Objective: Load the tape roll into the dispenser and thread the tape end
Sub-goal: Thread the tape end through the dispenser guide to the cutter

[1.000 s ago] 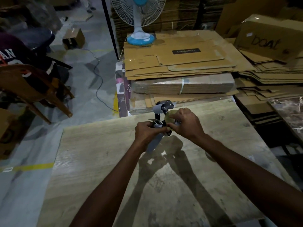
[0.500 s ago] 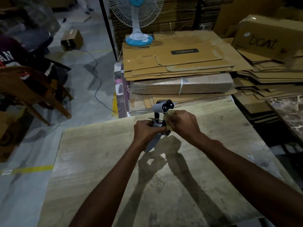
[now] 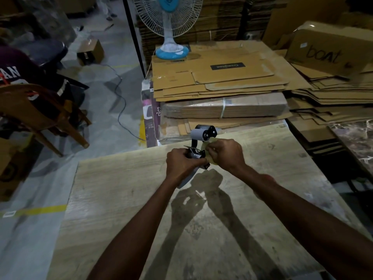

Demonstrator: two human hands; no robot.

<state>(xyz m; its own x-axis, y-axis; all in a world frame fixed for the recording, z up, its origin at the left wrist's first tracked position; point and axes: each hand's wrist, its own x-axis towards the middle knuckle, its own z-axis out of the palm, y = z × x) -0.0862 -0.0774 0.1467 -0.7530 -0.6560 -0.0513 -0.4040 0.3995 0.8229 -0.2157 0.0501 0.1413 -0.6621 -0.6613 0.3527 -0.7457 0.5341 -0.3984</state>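
Grey and black plastic, the handheld tape dispenser stayed above the far edge of the pale wooden surface, the left hand closed around its frame. The right hand had barely shifted, fingers pinching the translucent yellowish tape roll beside the roller; threading looked unfinished.

Near tabletop: wooden table lying bare left, right and near of both arms, giving open passage.
Centre: left hand and right hand crowding the tape dispenser above the far edge.
Far: stacked flat cardboard and fan blocking reach beyond the table.
Left: chair standing on the floor, well apart from the table.
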